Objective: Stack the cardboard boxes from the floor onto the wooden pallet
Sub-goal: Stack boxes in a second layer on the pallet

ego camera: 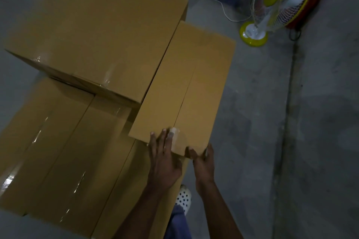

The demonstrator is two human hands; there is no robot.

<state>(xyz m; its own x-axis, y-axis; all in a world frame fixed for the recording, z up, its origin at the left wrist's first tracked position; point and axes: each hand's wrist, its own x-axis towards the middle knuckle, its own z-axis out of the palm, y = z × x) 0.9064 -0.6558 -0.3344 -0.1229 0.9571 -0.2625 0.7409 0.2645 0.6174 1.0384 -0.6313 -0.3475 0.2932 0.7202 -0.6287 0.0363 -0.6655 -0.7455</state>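
Note:
A long narrow cardboard box (pixel 186 83) lies on top of the stack, at its right side. My left hand (pixel 165 159) presses flat on its near end, fingers spread over the taped seam. At the box's near right corner, my right hand (pixel 203 163) grips the edge. A large box (pixel 97 31) sits on the upper layer to the left, touching the narrow one. Below them lie wide taped boxes (pixel 64 153) of the lower layer. The wooden pallet is hidden under the stack.
A yellow and white pedestal fan (pixel 272 6) stands on the concrete floor (pixel 272 122) at the back right, with a white cable (pixel 223 6) running behind the boxes. My foot in a spotted white shoe (pixel 183 198) is beside the stack.

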